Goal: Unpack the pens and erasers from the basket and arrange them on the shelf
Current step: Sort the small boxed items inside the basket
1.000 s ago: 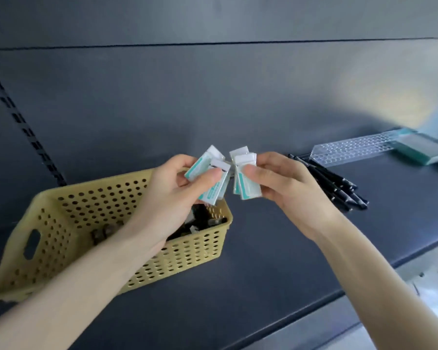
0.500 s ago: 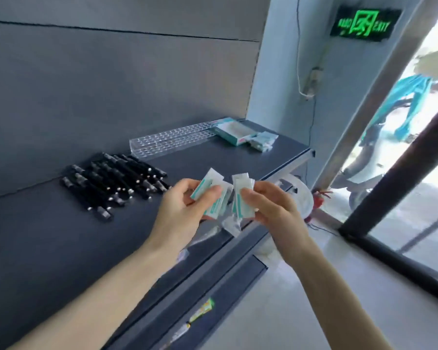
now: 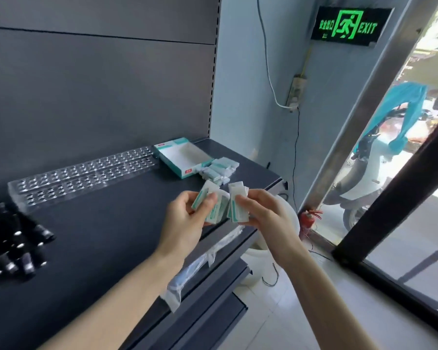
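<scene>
My left hand [image 3: 185, 221] grips a couple of white-and-teal wrapped erasers [image 3: 208, 200] above the front edge of the dark shelf [image 3: 106, 218]. My right hand [image 3: 266, 215] holds more of the same erasers [image 3: 237, 204] right beside them, the two bunches almost touching. Farther back on the shelf lies a pile of erasers [image 3: 219, 170] next to an open white-and-teal box [image 3: 181, 159]. Black pens [image 3: 13, 251] lie in a group at the far left. The basket is out of view.
A clear perforated plastic strip [image 3: 81, 175] lies along the shelf's back. A clear plastic bag [image 3: 200, 266] hangs over the shelf's front edge. A white bucket [image 3: 288, 210] stands on the floor to the right, by a glass door and an exit sign [image 3: 349, 24].
The view has swung right from the yellow basket to the shelf's right end. Both hands, still holding the erasers, have travelled with it toward the eraser pile and box.
</scene>
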The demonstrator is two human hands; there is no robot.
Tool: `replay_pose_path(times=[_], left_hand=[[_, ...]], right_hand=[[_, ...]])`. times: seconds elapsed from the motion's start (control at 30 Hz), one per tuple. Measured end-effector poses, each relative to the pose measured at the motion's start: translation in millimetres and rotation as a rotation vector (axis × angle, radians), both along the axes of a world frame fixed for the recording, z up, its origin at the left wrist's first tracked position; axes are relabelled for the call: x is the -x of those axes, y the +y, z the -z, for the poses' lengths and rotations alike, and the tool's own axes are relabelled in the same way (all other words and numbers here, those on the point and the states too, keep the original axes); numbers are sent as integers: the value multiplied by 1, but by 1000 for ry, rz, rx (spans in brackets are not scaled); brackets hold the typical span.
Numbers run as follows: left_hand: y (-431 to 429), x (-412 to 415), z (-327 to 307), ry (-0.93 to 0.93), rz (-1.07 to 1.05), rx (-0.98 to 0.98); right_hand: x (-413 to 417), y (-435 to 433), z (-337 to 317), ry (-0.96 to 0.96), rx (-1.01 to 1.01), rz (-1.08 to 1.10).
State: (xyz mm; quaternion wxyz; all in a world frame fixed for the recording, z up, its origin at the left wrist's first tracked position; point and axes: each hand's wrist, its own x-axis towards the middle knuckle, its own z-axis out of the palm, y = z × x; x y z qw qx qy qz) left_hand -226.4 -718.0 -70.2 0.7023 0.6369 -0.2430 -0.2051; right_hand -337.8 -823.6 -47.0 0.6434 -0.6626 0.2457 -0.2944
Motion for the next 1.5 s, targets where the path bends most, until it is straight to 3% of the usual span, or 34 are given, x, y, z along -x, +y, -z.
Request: replay_pose_path(times=[0.4, 0.73, 1.0, 1.3, 1.37, 1.5], left_hand=[[-111, -55, 44, 122, -446, -31], [-139, -58, 53, -55, -1000, -362], [-153, -68, 41, -118, -925, -692], [-142, -72, 34, -225, -781, -963], [-139, -73, 36, -202, -784, -913], [-136, -74, 39, -55, -889, -585]], right_hand=[[-96, -159, 26, 129, 12, -228], [-148, -258, 43, 173, 202, -348], [-187, -271, 61, 365, 511, -458], [-179, -262, 69, 327, 639, -380], [-177, -261, 74, 339, 676, -333], [-176, -260, 80, 320, 697, -297]])
